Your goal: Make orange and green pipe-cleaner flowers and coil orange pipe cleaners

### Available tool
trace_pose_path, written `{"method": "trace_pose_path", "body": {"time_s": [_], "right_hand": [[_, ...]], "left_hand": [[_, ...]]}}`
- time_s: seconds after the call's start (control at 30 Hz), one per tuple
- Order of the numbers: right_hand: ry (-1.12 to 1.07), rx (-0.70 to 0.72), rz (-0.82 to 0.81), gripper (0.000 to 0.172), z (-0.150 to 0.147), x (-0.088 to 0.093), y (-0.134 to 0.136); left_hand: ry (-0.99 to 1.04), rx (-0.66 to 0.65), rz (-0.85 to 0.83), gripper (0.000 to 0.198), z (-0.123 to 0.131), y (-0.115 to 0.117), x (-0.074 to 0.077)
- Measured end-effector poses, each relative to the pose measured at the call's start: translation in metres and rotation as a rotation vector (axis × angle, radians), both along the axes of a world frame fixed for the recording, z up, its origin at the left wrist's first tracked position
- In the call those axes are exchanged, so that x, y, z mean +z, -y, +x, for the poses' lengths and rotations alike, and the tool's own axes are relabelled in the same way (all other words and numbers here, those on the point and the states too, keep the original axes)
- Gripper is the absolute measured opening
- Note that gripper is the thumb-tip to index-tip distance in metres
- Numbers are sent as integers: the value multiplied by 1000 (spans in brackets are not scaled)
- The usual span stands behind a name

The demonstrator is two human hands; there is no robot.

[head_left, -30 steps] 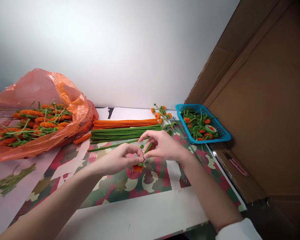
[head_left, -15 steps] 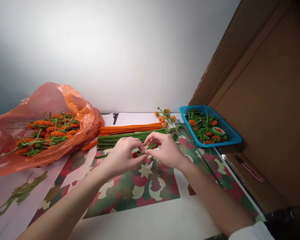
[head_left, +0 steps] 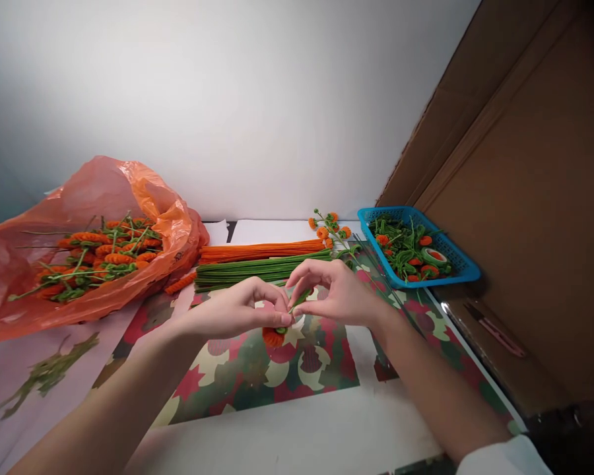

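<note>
An orange pipe-cleaner flower (head_left: 274,337) with a green base hangs under the fingertips of my left hand (head_left: 250,307), which pinches it near its green part. My right hand (head_left: 334,293) is closed on a green fuzzy leaf or stem piece (head_left: 303,297) joined to the flower's green part; the exact join is hidden by my fingertips. The two hands almost touch, above the patterned table cover (head_left: 257,376). Behind them lie a bundle of green pipe cleaners (head_left: 242,270) and a bundle of orange pipe cleaners (head_left: 257,252).
At left, an orange plastic bag (head_left: 178,224) holds several orange flowers with green stems. A blue basket (head_left: 455,274) at right contains green leaves and orange pieces. A finished flower spray (head_left: 323,232) lies at the back. A pink cutter (head_left: 499,336) rests beside the cardboard wall (head_left: 534,198).
The orange flower now shows below my left fingertips, where it was mostly hidden before. My left hand has turned slightly, and the whole view has shifted a little.
</note>
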State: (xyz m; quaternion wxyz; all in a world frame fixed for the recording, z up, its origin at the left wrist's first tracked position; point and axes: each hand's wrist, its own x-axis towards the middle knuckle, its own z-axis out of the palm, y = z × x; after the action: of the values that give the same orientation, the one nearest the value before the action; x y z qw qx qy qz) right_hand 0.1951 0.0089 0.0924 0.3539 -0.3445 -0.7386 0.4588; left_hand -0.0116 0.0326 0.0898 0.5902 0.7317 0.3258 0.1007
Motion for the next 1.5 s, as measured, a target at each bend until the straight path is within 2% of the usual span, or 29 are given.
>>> {"method": "trace_pose_path", "body": {"time_s": [0.1,0.2,0.27,0.33,0.43,0.47,0.5,0.53,0.6,0.67,0.73,0.8,0.93,1.13,1.23,1.33,1.37,1.43,1.5], "right_hand": [[-31,53,-7,26,1,2,1],[-3,34,-6,25,2,1,0],[42,-34,-5,23,2,-3,-2],[58,-139,-13,19,0,-10,-5],[4,-307,-91,17,-7,-24,-9],[-22,-335,-138,18,-9,-27,-11],[-43,-344,-188,20,-9,-29,-12],[-52,-332,-232,23,-9,-30,-12],[-29,-240,-279,29,-6,-26,-12],[23,-94,-260,36,0,-19,-11],[75,36,-194,40,6,-10,-9],[141,95,-113,41,10,-4,-6],[267,122,20,38,9,2,-1],[427,139,170,38,3,-2,2],[473,73,205,34,1,-10,0],[447,-18,136,36,1,-17,-2],[418,-43,93,38,1,-18,-2],[351,-81,2,42,1,-20,-3],[290,-107,-71,41,2,-21,-4]], "left_hand": [[147,-65,-326,18,-2,-8,-14],[196,-114,-387,22,0,-13,-27],[123,-77,-253,26,3,-13,-28],[20,64,37,27,7,-9,-26],[-67,279,576,17,14,-2,-22],[-87,311,682,16,16,0,-22],[-104,322,722,17,17,2,-21],[-118,322,691,20,18,3,-22],[-131,285,495,26,17,3,-22],[-127,207,282,28,14,3,-21],[-127,131,166,30,12,2,-18],[-134,74,106,29,10,1,-16],[-116,-20,-13,26,9,0,-14],[-121,-81,-78,28,8,-3,-18],[-257,11,97,30,11,0,-21],[-364,165,503,26,18,8,-23],[-372,187,658,25,21,11,-24],[-367,191,863,25,25,16,-25],[-344,172,921,26,24,18,-23]]}}
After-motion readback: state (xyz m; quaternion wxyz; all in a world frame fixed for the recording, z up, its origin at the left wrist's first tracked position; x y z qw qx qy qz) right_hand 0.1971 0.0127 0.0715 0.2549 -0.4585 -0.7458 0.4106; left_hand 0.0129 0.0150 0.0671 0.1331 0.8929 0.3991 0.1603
